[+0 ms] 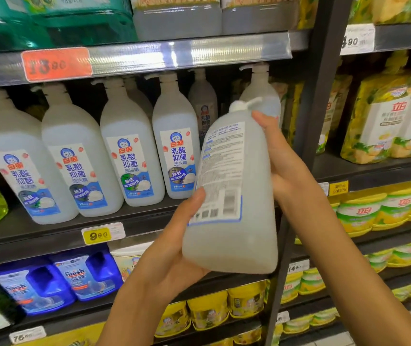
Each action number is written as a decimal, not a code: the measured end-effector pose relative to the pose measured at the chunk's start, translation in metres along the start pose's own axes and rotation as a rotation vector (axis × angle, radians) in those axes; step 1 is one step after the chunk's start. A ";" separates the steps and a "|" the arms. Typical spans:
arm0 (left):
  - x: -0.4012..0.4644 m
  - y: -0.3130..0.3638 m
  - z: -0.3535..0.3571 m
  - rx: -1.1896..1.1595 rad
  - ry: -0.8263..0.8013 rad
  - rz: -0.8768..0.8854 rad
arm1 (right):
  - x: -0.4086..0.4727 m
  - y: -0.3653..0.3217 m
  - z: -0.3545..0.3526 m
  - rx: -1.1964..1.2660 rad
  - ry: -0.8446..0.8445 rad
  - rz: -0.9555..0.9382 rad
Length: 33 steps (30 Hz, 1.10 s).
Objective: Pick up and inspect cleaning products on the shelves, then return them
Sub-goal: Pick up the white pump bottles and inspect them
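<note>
You hold the large translucent white plastic detergent bottle with a pump top [232, 196] between both hands, in front of the dark metal shelf [104, 231] at chest height. Your left hand [174, 248] cups the base and lower left side from about seven o'clock, thumb laid up along the edge of the printed back label, fingers curled under where you cannot see them. Your right hand [284, 166] wraps the upper right side from about two o'clock, fingers curled behind the shoulder just below the pump. The bottle's long axis runs from its base at six o'clock to its pump at roughly one o'clock, tilted slightly right, back label facing you, so you are mid-inspection. The gap it belongs in seems to lie at about eleven o'clock from the bottle, at the right end of the row of matching white bottles with blue cat labels [127, 156], beside the dark upright post [321, 96]. Your left hand is nearer that slot; to return it you would probably straighten the bottle and turn its front label outward.
</note>
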<state>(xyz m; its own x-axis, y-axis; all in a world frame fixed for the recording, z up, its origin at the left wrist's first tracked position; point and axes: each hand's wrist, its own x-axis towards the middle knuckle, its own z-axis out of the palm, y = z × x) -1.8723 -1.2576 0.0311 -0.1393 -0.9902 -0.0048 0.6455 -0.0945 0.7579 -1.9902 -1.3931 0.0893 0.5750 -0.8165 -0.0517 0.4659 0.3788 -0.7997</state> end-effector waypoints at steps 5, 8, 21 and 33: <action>0.009 0.001 -0.013 0.228 0.093 0.093 | -0.008 -0.004 0.006 -0.302 -0.059 -0.358; 0.019 -0.006 -0.013 0.294 0.177 0.121 | -0.012 -0.003 0.009 -0.420 -0.139 -0.436; 0.036 -0.026 -0.012 0.552 0.361 0.364 | -0.012 0.022 0.012 -0.351 -0.095 -0.508; 0.036 -0.018 -0.036 0.163 0.064 0.126 | -0.004 0.004 0.012 -0.168 -0.328 -0.202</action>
<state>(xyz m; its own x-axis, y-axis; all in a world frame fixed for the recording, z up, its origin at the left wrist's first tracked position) -1.8622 -1.2949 -0.0058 -0.0138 -0.9982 0.0585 0.5240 0.0426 0.8506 -1.9826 -1.3836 0.0932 0.6801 -0.6744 0.2875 0.4905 0.1271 -0.8621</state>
